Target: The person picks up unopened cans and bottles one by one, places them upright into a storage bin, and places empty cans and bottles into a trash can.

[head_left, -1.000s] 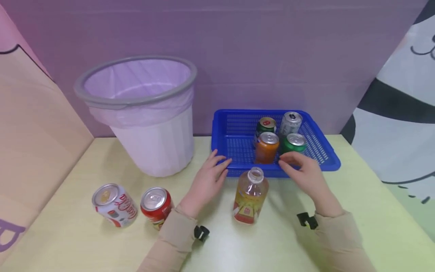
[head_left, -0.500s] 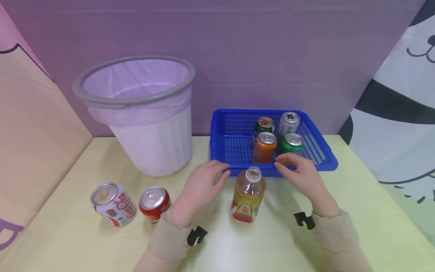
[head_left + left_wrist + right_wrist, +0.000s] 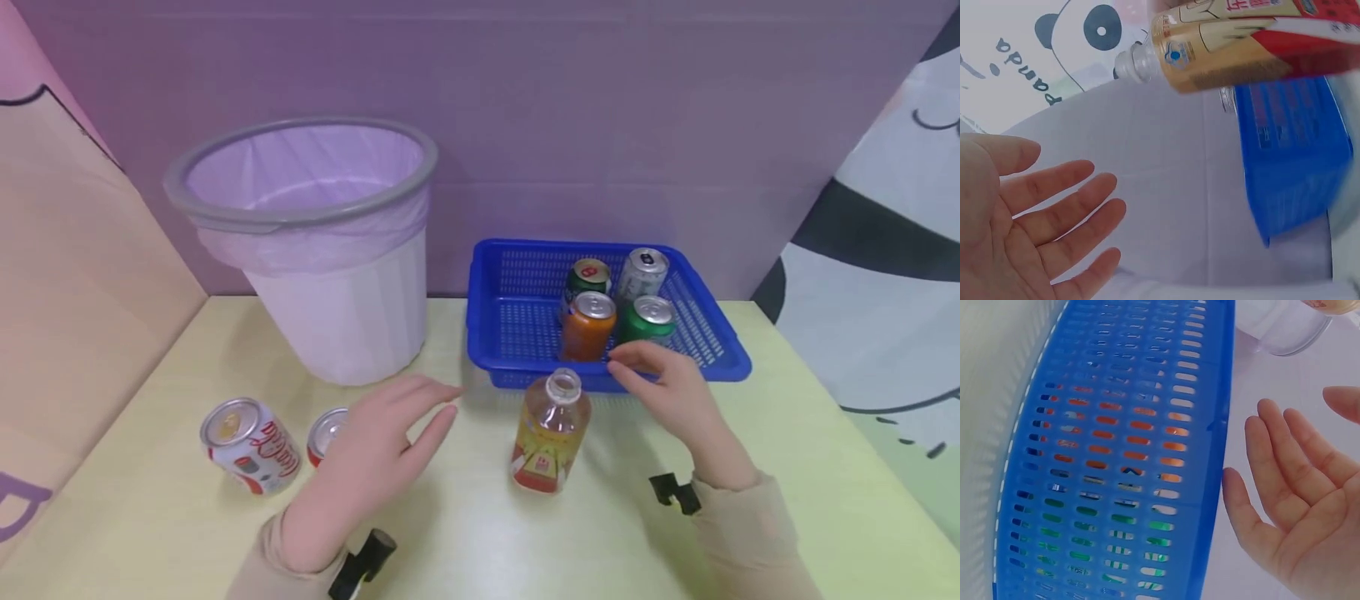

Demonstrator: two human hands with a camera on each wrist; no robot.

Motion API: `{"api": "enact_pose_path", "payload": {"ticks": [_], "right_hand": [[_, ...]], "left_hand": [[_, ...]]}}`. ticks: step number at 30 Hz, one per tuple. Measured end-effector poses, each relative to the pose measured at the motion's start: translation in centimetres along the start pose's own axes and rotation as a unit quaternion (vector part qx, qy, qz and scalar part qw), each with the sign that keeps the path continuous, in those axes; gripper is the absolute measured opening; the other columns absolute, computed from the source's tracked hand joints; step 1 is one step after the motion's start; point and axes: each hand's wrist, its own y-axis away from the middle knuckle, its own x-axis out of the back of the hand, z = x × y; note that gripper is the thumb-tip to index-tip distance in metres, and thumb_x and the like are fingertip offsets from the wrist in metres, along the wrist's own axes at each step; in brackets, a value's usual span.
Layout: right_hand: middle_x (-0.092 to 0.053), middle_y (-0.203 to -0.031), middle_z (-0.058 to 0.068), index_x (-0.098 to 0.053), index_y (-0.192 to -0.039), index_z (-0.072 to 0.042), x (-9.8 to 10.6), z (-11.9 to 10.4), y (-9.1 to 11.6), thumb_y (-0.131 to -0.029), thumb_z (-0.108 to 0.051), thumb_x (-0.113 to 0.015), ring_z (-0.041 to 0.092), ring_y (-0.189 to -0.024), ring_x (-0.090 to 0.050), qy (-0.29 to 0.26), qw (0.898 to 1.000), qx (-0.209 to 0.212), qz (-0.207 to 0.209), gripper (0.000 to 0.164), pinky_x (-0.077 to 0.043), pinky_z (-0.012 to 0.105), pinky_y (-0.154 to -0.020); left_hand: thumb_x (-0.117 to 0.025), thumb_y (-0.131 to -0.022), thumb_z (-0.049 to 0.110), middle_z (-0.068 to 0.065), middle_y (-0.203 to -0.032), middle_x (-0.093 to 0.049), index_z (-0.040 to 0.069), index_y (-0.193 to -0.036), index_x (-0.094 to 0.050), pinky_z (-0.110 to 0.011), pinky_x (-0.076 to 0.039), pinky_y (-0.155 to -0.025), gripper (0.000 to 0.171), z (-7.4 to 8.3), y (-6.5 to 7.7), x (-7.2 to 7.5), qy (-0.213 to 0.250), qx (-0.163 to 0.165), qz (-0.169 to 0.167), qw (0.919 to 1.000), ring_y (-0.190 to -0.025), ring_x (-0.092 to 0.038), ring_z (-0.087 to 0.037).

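My left hand (image 3: 375, 454) is over the table left of the bottle, fingers and thumb spread with nothing between them; in the left wrist view its palm (image 3: 1004, 244) shows. It partly covers a red can (image 3: 325, 435). A white and red Coca-Cola can (image 3: 258, 450) stands left of that. The uncapped bottle (image 3: 551, 437), with a yellow and red label, stands upright between my hands. By the front rim of the blue basket (image 3: 517, 371) is my right hand (image 3: 671, 392), fingers loosely bent and holding nothing; its little finger is right at the rim in the right wrist view.
Inside the basket stand an orange can (image 3: 588, 329), a green can (image 3: 649, 319), a dark green can (image 3: 587, 279) and a silver can (image 3: 642, 273). A white bin (image 3: 352, 321) with a bag liner stands at the back left, in front of the purple wall.
My left hand has moved from the basket's front left edge back toward me and leftward, now overlapping the red can. My right hand has stayed nearly still by the basket rim.
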Motion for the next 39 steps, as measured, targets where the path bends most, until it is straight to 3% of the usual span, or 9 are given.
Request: {"api": "enact_pose_path", "payload": {"ticks": [10,13,16,19,22,26,30,34,39], "right_hand": [[-0.07,-0.087,-0.005,-0.068,-0.093,0.003,0.2,-1.3,0.5,-0.09,-0.005,-0.06,-0.012,-0.079,-0.056,-0.059,0.992,0.044,0.097,0.011,-0.047,0.007,-0.072],[-0.066,-0.084,-0.02,-0.066,-0.087,0.008,0.2,-2.0,1.0,-0.086,0.004,-0.06,-0.012,-0.076,-0.059,-0.112,0.969,0.134,0.177,0.007,-0.047,0.005,-0.068],[-0.068,-0.083,-0.016,-0.063,-0.081,0.014,-0.2,-3.3,1.6,-0.087,0.001,-0.061,-0.006,-0.076,-0.062,-0.168,0.922,0.266,0.226,0.015,-0.049,0.006,-0.068],[-0.07,-0.082,0.001,-0.063,-0.082,0.014,-1.4,-5.3,2.2,-0.091,-0.011,-0.06,0.002,-0.078,-0.064,-0.207,0.888,0.374,0.172,0.027,-0.051,0.011,-0.074],[-0.069,-0.085,0.008,-0.064,-0.093,0.007,-3.0,-7.7,2.8,-0.094,-0.016,-0.058,0.008,-0.079,-0.063,-0.196,0.887,0.417,0.026,0.024,-0.051,0.014,-0.074],[-0.068,-0.095,0.002,-0.064,-0.108,-0.005,-5.7,-10.0,3.3,-0.091,-0.017,-0.063,0.006,-0.086,-0.063,-0.13,0.899,0.385,-0.162,0.02,-0.051,0.013,-0.077],[-0.069,-0.101,0.004,-0.062,-0.113,-0.005,-9.1,-11.6,3.0,-0.087,-0.013,-0.067,0.004,-0.092,-0.064,-0.142,0.903,0.312,-0.258,0.027,-0.05,0.014,-0.085],[-0.069,-0.1,0.005,-0.063,-0.11,-0.006,-12.5,-13.2,2.6,-0.087,-0.012,-0.067,0.002,-0.092,-0.062,-0.203,0.911,0.209,-0.291,0.024,-0.05,0.016,-0.085],[-0.057,-0.081,0.0,-0.06,-0.1,-0.008,-16.1,-14.5,2.4,-0.076,-0.016,-0.079,0.005,-0.08,-0.054,-0.258,0.933,0.053,-0.244,0.032,-0.051,0.018,-0.078]], "left_hand": [[-0.063,-0.085,0.001,-0.004,-0.099,-0.071,0.008,-0.101,-0.07,-0.011,-0.043,-0.089,0.019,-3.4,3.7,5.1,-0.009,0.061,0.091,0.9939,-0.095,-0.063,-0.008],[-0.06,-0.087,-0.001,-0.011,-0.097,-0.071,0.005,-0.1,-0.071,-0.001,-0.035,-0.089,0.018,-4.6,4.0,6.5,0.003,0.101,0.133,0.9859,-0.097,-0.056,0.01],[-0.058,-0.089,0.0,-0.011,-0.095,-0.071,0.003,-0.099,-0.071,0.0,-0.034,-0.088,0.017,-5.5,4.2,7.6,0.005,0.138,0.168,0.976,-0.096,-0.048,0.022],[-0.057,-0.091,0.004,0.016,-0.095,-0.068,0.001,-0.098,-0.07,0.0,-0.032,-0.088,0.016,-6.1,4.4,8.4,-0.005,0.167,0.187,0.968,-0.095,-0.047,0.023],[-0.056,-0.092,0.005,0.039,-0.093,-0.055,0.0,-0.097,-0.07,-0.001,-0.031,-0.087,0.015,-6.5,4.6,8.6,-0.007,0.18,0.195,0.9641,-0.093,-0.047,0.024],[-0.057,-0.091,0.005,0.022,-0.093,-0.066,0.0,-0.097,-0.07,0.0,-0.03,-0.086,0.015,-6.8,4.6,8.3,-0.022,0.177,0.188,0.966,-0.092,-0.045,0.025],[-0.058,-0.089,0.002,-0.017,-0.093,-0.07,0.0,-0.098,-0.07,0.003,-0.028,-0.085,0.015,-7.0,4.6,8.0,-0.043,0.168,0.185,0.9672,-0.094,-0.041,0.028],[-0.057,-0.089,0.003,-0.02,-0.094,-0.069,-0.001,-0.099,-0.07,0.002,-0.025,-0.086,0.016,-7.1,4.8,8.1,-0.052,0.178,0.19,0.9641,-0.094,-0.039,0.028],[-0.057,-0.09,0.004,-0.019,-0.094,-0.07,-0.001,-0.099,-0.07,0.002,-0.025,-0.086,0.016,-7.1,4.8,8.1,-0.055,0.183,0.184,0.9642,-0.095,-0.038,0.029]]}}
